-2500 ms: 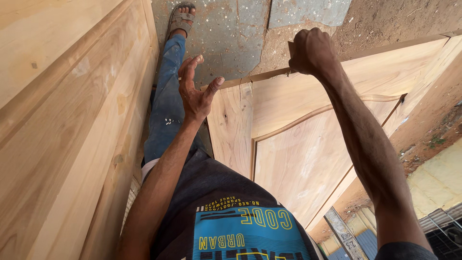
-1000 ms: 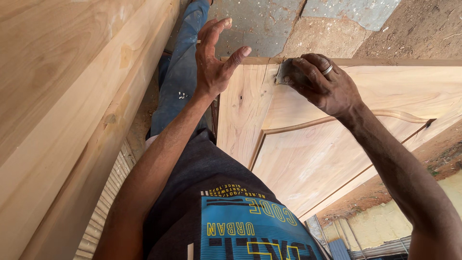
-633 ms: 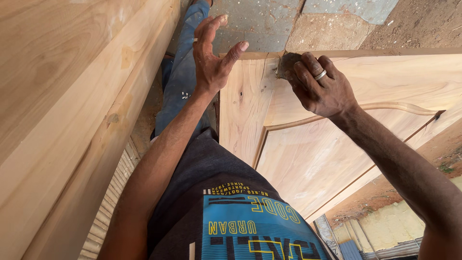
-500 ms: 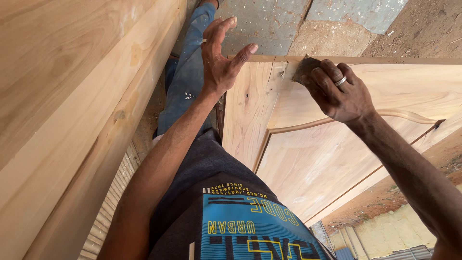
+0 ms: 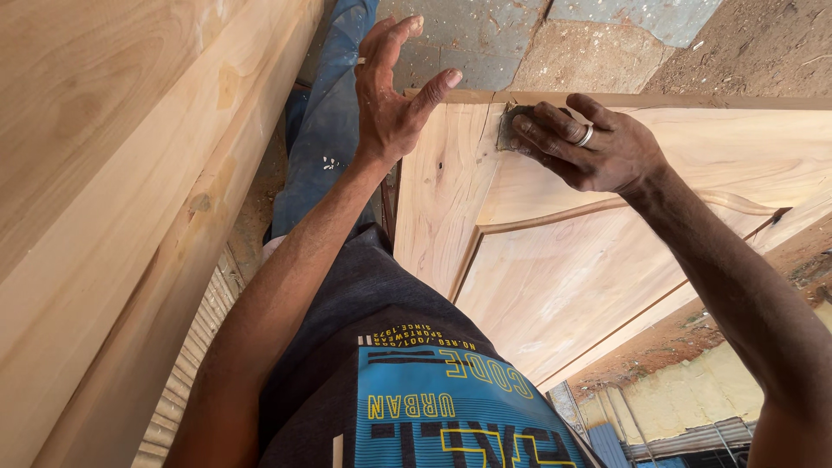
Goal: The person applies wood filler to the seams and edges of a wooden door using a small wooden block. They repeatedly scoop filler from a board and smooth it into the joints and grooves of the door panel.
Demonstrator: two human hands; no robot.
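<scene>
A pale wooden door with a raised curved panel stands in front of me. My right hand, with a ring on one finger, presses a small dark piece of sandpaper flat against the door's face near its top rail. My left hand has its fingers spread; the thumb rests on the top corner of the door and it holds nothing.
A second pale wooden door or board stands close on my left. My leg in blue jeans is between the two. Beyond lie a grey speckled slab floor and brown dirt. Corrugated metal sheets lie at lower right.
My right hand went from gripping the door's top edge to pressing the sandpaper on the door's face, then rubbed it back and forth near the top rail. My left hand stayed spread at the corner.
</scene>
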